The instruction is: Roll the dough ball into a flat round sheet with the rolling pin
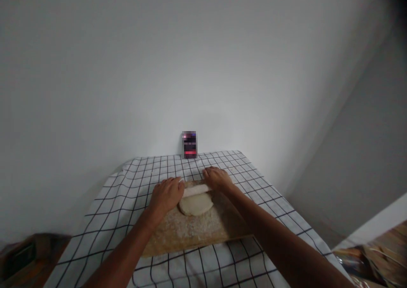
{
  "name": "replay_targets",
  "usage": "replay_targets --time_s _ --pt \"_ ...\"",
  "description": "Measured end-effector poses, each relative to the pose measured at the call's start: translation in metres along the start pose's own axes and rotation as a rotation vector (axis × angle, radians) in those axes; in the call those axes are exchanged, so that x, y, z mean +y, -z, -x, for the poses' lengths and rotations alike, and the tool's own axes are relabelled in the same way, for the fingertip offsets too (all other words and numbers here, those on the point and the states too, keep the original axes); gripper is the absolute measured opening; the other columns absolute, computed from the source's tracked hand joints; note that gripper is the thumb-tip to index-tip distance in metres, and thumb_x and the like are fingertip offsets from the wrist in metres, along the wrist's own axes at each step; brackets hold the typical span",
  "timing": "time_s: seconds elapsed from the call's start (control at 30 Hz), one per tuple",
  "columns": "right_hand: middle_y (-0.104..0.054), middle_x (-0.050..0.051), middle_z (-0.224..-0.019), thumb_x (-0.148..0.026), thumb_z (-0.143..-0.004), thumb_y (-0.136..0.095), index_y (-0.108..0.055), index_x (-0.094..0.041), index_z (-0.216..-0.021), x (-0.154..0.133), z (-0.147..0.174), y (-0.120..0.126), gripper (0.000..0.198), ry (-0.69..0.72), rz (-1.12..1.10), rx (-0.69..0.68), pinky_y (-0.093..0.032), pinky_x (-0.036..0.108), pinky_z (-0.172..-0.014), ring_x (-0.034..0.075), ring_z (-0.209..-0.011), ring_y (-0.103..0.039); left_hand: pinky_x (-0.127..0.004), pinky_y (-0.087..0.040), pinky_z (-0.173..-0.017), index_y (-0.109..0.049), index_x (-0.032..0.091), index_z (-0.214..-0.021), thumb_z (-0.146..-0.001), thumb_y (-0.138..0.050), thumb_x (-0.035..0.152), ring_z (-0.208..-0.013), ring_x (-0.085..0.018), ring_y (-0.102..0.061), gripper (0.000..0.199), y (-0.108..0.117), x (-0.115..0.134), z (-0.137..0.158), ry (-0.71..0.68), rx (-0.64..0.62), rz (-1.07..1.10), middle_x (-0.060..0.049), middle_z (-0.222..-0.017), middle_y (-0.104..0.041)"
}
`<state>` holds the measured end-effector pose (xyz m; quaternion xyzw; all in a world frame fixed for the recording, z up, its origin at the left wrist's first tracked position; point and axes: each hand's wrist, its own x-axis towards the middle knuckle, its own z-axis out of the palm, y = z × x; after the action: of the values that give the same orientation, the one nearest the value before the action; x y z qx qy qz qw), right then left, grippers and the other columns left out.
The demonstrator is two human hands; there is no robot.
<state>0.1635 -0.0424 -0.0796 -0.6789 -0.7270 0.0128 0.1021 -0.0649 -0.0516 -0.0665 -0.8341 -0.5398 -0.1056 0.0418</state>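
Forearms (280,235) nearest; left fingers (175,185), right fingers (210,171) curled over rolling pin (196,190), dough (196,205) on near side, between them

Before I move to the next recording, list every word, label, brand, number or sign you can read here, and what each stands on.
No readable text anywhere.
Dark upright object by the wall: coarsely pixelated; any text is unreadable.
Rolling pin, dough, board: no lettering visible.
Checked cloth: only grid lines.
Items at the lower corners: too blurred to tell.
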Motion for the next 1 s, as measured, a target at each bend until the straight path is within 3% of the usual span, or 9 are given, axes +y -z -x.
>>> replay_targets --time_s 0.2,0.37,0.5,0.67,0.87,1.0 --pt "-0.074 0.014 -0.125 -0.033 -0.114 -0.027 -0.069 -0.021 -0.119 0.003 -0.031 -0.001 0.044 0.027 0.01 -0.029 -0.054 0.04 -0.099 0.025 -0.117 -0.069 -0.038 -0.054 -0.105 -0.073 0.02 -0.119 -0.11 -0.039 0.027 -0.12 -0.025 -0.073 0.036 -0.007 -0.008 -0.017 0.041 0.001 0.043 -0.012 -0.12 -0.08" --pt "-0.074 0.014 -0.126 -0.033 -0.113 -0.03 -0.069 -0.02 -0.12 0.003 -0.032 -0.003 0.041 0.026 0.021 -0.028 -0.054 0.04 -0.1 0.025 -0.119 -0.068 -0.042 -0.056 -0.104 -0.073 0.019 -0.12 -0.11 -0.039 0.029 -0.119 -0.028 -0.073 0.037 -0.009 -0.009 -0.018 0.055 0.003 0.042 -0.014 -0.123 -0.08" --pt "-0.075 0.014 -0.125 -0.034 -0.114 -0.025 -0.071 -0.021 -0.116 0.001 -0.012 -0.002 0.048 0.001 0.015 -0.004 -0.055 0.042 -0.1 0.027 -0.119 -0.07 -0.044 -0.056 -0.104 -0.073 0.019 -0.121 -0.11 -0.041 0.028 -0.119 -0.03 -0.074 0.036 -0.008 -0.005 -0.009 0.008 0.032 0.025 -0.013 -0.122 -0.08" --pt "-0.078 0.013 -0.124 -0.034 -0.115 -0.021 -0.073 -0.021 -0.115 -0.004 0.032 0.003 0.054 -0.019 -0.012 0.041 -0.054 0.041 -0.102 0.027 -0.117 -0.072 -0.045 -0.056 -0.109 -0.074 0.018 -0.118 -0.108 -0.041 0.024 -0.118 -0.029 -0.074 0.035 -0.007 0.002 0.014 -0.163 0.164 -0.024 -0.014 -0.121 -0.081" --pt "-0.065 0.011 -0.154 -0.032 -0.115 -0.025 -0.071 -0.021 -0.134 -0.005 0.082 -0.002 0.051 0.062 -0.086 0.13 -0.033 0.046 -0.128 0.024 -0.151 -0.05 -0.05 -0.051 -0.12 -0.07 0.017 -0.135 -0.109 -0.042 0.031 -0.137 -0.03 -0.065 0.041 -0.014 0.011 0.048 -0.282 0.379 -0.018 -0.013 -0.14 -0.074" --pt "-0.059 0.012 -0.159 -0.034 -0.114 -0.028 -0.068 -0.022 -0.142 -0.003 0.081 -0.005 0.05 0.032 -0.103 0.13 -0.03 0.052 -0.129 0.027 -0.155 -0.046 -0.052 -0.05 -0.121 -0.071 0.014 -0.135 -0.109 -0.041 0.032 -0.139 -0.031 -0.064 0.043 -0.015 0.013 0.048 -0.27 0.373 -0.005 -0.014 -0.142 -0.073"
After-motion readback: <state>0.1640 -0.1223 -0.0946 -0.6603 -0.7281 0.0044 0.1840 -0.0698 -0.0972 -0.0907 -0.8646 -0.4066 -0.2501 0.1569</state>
